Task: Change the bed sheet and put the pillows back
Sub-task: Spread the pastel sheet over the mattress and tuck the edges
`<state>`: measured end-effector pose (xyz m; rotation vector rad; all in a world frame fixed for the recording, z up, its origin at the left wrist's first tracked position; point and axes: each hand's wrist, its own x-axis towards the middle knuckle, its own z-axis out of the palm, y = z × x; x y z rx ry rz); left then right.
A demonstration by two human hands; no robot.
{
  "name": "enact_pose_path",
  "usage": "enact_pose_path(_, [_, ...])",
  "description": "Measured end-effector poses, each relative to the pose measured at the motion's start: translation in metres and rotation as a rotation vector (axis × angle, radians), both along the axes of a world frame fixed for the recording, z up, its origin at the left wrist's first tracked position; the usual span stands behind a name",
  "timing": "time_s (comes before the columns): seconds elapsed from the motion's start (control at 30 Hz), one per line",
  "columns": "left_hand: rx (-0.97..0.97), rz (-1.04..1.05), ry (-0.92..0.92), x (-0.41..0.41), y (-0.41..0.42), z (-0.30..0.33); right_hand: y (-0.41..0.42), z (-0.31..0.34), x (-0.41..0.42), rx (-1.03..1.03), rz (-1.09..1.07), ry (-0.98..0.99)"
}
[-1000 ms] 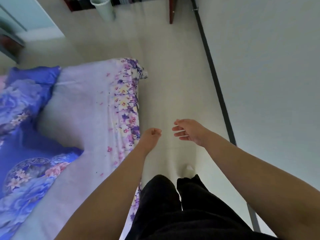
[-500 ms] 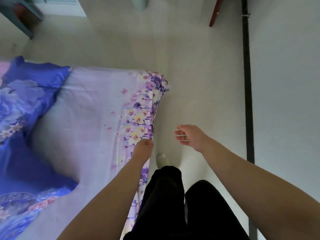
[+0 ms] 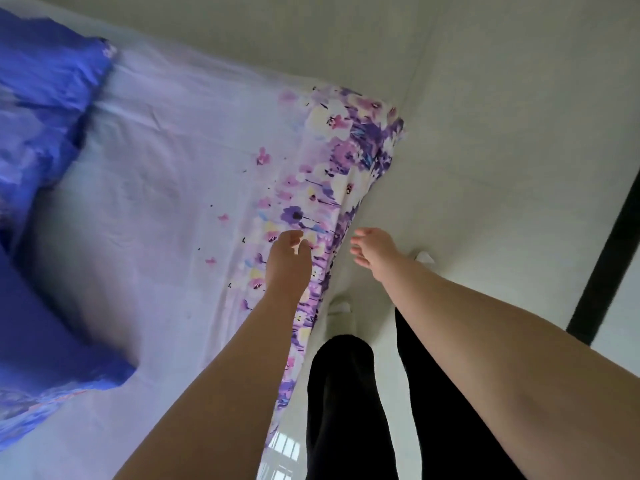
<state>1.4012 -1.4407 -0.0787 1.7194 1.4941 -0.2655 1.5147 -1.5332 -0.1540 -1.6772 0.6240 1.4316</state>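
Bed sheet, pale lilac with a flowered purple border along its near edge, is being seen spread over the bed, its border hanging down the side toward the floor. At the far corner the border is being shown folded round the mattress end. Blue patterned bedding is lying bunched along the sheet's left side. The left hand is being held over the flowered border, fingers loosely bent and parted, nothing being held; whether it is touching the cloth cannot be told. The right hand is being held just beyond the bed's edge, above the floor, fingers relaxed and holding nothing. Black-trousered legs and white-socked feet are being seen close beside the bed. Pale open floor is lying between the bed and a dark strip at the right.
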Motion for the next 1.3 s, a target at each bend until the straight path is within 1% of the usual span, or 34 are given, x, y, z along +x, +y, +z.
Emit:
enact_pose_path(0.1, [0.097, 0.024, 0.018, 0.020, 0.009, -0.024, 0.023, -0.034, 0.016, 0.024, -0.014, -0.026])
enact_pose_path(0.2, [0.134, 0.068, 0.015, 0.032, 0.017, -0.043, 0.038, -0.057, 0.023, 0.068, -0.015, 0.040])
enact_pose_path(0.3, [0.148, 0.103, 0.010, 0.032, 0.021, -0.058, 0.035, -0.077, 0.018, 0.093, 0.097, 0.086])
enact_pose_path(0.4, [0.170, 0.090, 0.029, 0.030, 0.018, -0.065, 0.025, -0.082, 0.012, 0.106, 0.064, 0.074])
enact_pose_path(0.47, [0.192, 0.076, 0.015, 0.029, 0.014, -0.068, 0.022, -0.084, 0.008, 0.083, 0.083, -0.039])
enact_pose_path(0.53, [0.202, 0.059, -0.003, 0.027, 0.012, -0.070, 0.018, -0.084, 0.004, 0.041, 0.188, -0.228])
enact_pose_path(0.6, [0.218, 0.045, -0.014, 0.024, 0.011, -0.072, 0.012, -0.080, -0.004, -0.016, 0.263, -0.376])
enact_pose_path(0.63, [0.226, 0.035, -0.018, 0.024, 0.010, -0.073, 0.007, -0.075, -0.008, -0.045, 0.231, -0.421])
enact_pose_path(0.73, [0.277, -0.024, -0.029, 0.024, 0.007, -0.072, -0.015, -0.067, -0.012, -0.106, 0.038, -0.548])
enact_pose_path(0.8, [0.333, -0.115, -0.041, 0.024, 0.001, -0.070, -0.029, -0.068, -0.005, -0.074, 0.050, -0.614])
enact_pose_path(0.87, [0.395, -0.271, -0.031, 0.023, -0.003, -0.070, -0.036, -0.076, 0.009, -0.078, 0.168, -0.619])
enact_pose_path(0.9, [0.406, -0.372, 0.005, 0.023, -0.003, -0.072, -0.036, -0.081, 0.016, -0.094, 0.256, -0.618])
enact_pose_path(0.97, [0.362, -0.557, 0.152, 0.024, -0.001, -0.075, -0.032, -0.093, 0.025, -0.121, 0.450, -0.614])
enact_pose_path(1.03, [0.287, -0.641, 0.282, 0.028, 0.004, -0.080, -0.027, -0.104, 0.029, -0.115, 0.560, -0.612])
enact_pose_path(1.1, [0.226, -0.657, 0.337, 0.034, 0.008, -0.085, -0.024, -0.108, 0.034, -0.125, 0.583, -0.576])
enact_pose_path(1.17, [0.191, -0.656, 0.351, 0.041, 0.009, -0.087, -0.024, -0.106, 0.041, -0.141, 0.573, -0.534])
enact_pose_path(1.3, [0.246, -0.654, 0.304, 0.063, 0.016, -0.081, -0.018, -0.099, 0.048, -0.151, 0.510, -0.417])
